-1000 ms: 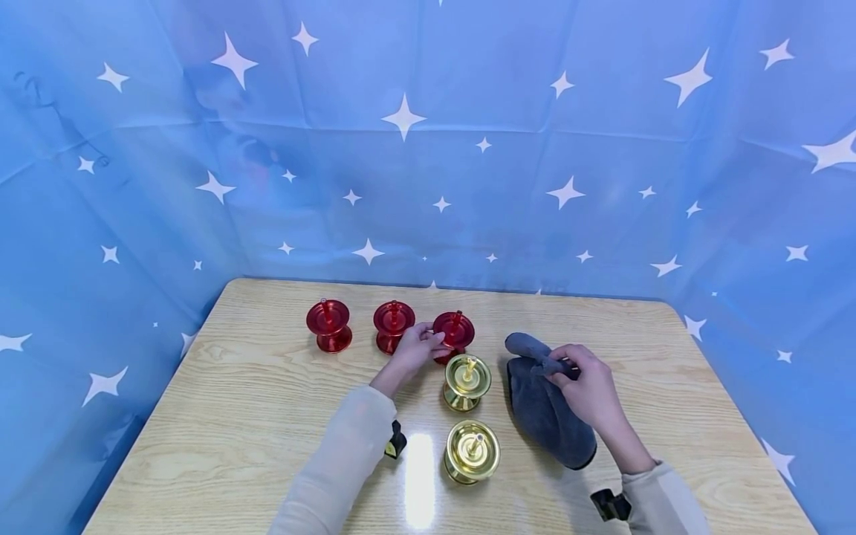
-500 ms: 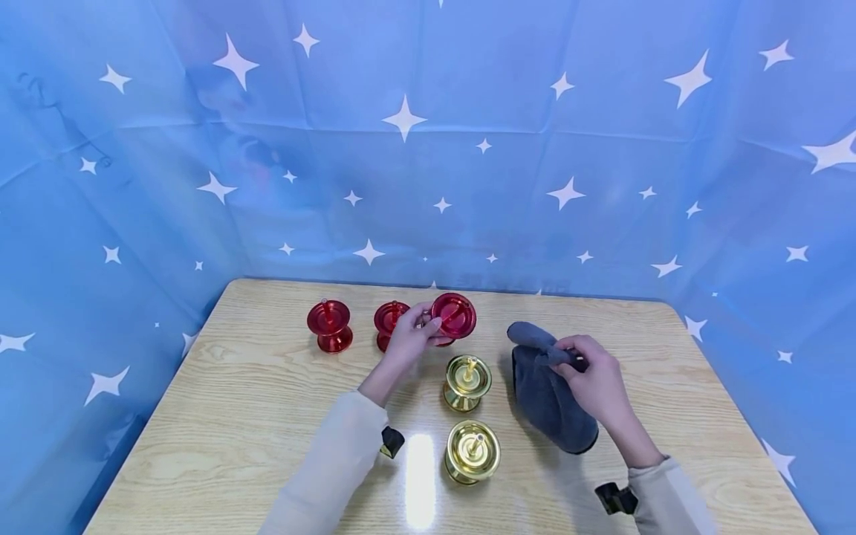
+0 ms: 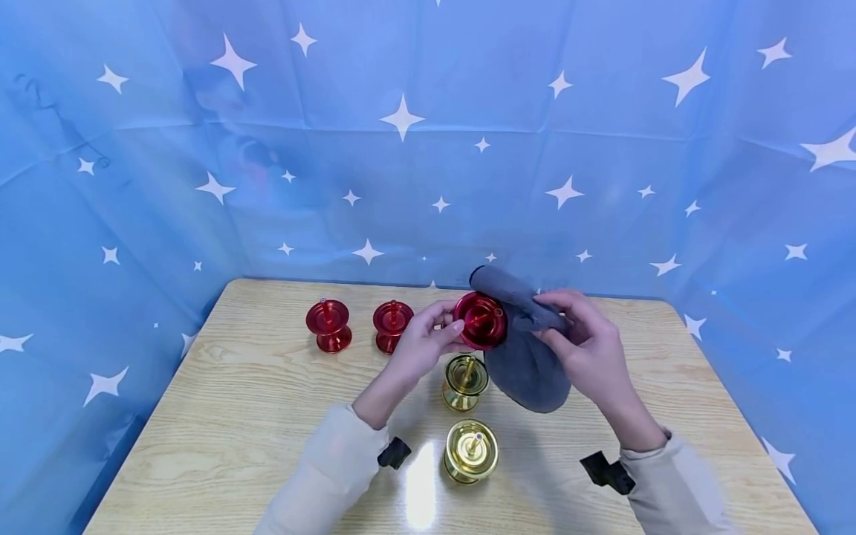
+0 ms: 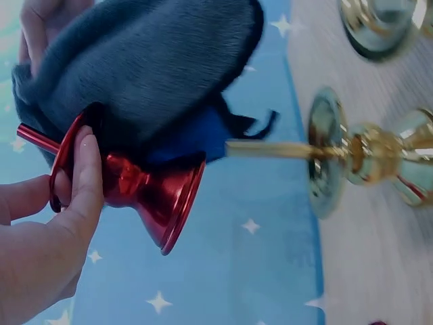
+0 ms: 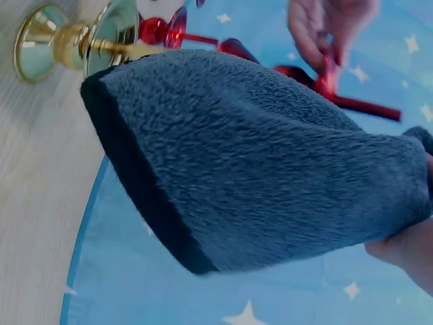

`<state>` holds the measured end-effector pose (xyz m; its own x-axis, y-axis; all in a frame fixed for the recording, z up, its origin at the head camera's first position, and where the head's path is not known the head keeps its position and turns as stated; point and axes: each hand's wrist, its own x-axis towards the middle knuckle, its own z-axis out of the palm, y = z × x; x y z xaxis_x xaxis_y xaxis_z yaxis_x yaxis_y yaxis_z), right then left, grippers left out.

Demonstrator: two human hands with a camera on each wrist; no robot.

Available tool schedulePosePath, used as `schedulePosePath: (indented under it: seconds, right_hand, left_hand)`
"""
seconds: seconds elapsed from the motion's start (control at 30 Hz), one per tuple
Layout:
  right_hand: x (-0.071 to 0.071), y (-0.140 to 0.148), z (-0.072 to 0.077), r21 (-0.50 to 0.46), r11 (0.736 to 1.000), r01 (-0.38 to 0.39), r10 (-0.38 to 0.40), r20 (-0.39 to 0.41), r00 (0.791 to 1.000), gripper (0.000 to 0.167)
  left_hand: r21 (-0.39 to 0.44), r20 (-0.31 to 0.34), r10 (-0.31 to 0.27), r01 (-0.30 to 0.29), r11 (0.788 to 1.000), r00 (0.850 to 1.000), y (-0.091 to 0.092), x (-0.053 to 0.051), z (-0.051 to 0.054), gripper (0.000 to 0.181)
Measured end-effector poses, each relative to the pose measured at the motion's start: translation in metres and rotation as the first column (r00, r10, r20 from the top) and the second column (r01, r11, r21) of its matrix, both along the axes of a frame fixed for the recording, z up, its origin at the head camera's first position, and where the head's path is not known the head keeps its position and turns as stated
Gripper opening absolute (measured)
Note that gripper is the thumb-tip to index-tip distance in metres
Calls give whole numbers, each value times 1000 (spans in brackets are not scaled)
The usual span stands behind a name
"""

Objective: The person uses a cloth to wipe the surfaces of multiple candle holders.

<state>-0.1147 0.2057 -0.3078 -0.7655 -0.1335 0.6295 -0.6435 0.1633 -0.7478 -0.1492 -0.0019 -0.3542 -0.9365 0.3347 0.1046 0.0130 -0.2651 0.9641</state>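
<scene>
My left hand (image 3: 423,340) pinches the dish rim of a red metal candle holder (image 3: 478,321), lifted off the table and tilted. Its flared foot and thin central stem show in the left wrist view. My right hand (image 3: 594,349) grips a bunched part of a dark grey-blue cloth (image 3: 528,371), whose lower part hangs down. The cloth lies right beside the red candle holder; whether they touch is hard to tell. Just below the held candle holder a gold candle holder (image 3: 461,400) stands upright, and another gold candle holder (image 3: 458,462) stands nearer me.
Two more red candle holders, one at far left (image 3: 329,319) and one beside it (image 3: 391,321), stand upright toward the back of the wooden table (image 3: 234,416). A blue curtain (image 3: 428,163) with white stars surrounds the table.
My left hand has picked up the rightmost red candle holder, tilted it and moved it right. My right hand has lifted the cloth up and left toward it.
</scene>
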Motion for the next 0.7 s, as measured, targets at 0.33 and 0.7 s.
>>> schedulePosePath:
  seconds: [0.33,0.7]
  right_hand:
    - [3,-12,-11,338,939,63,-53,-38,998,52]
    - [2,-20,-21,503,846,173,-122,-135,983,50]
  left_hand:
    - [-64,-103,-31,25,998,994,-4,15,9,31]
    - [-223,-231,-44,-8,975,972,-2,22,7,29]
